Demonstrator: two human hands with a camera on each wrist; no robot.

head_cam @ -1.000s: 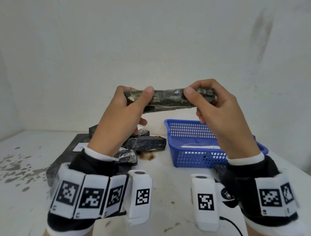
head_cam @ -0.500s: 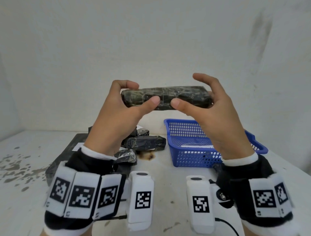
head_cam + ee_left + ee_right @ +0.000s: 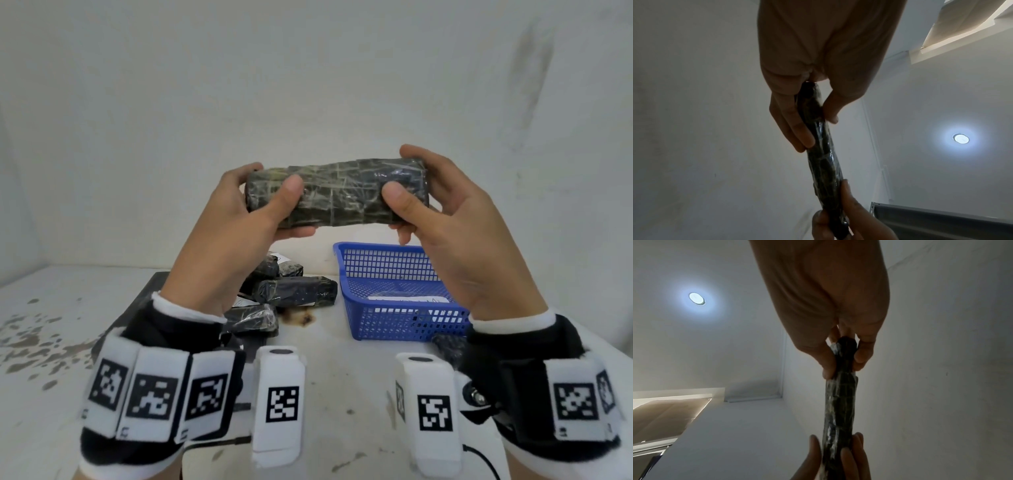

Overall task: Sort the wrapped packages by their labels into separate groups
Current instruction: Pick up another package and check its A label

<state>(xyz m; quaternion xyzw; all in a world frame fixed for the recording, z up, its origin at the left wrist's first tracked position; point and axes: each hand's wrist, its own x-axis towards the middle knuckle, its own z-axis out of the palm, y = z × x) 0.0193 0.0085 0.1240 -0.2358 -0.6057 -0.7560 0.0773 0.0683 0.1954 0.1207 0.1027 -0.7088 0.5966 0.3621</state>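
A dark package wrapped in clear film (image 3: 337, 193) is held level in the air above the table, its broad face turned toward me. My left hand (image 3: 274, 202) grips its left end, thumb on the front and fingers behind. My right hand (image 3: 407, 192) grips the right end the same way. No label shows on the facing side. In the left wrist view the package (image 3: 822, 151) appears edge-on between my left hand (image 3: 807, 123) fingers and thumb. The right wrist view shows the package (image 3: 840, 402) pinched by my right hand (image 3: 844, 360).
A blue mesh basket (image 3: 370, 329) stands at the right with a white-labelled package inside. Several dark wrapped packages (image 3: 296, 291) lie in a pile on a dark board (image 3: 137, 308) at the left. The white table carries stains.
Both hands have turned the package over, from edge-on to broad face toward me, and lowered it slightly. My right fingers, spread half a second ago, grip the right end again.
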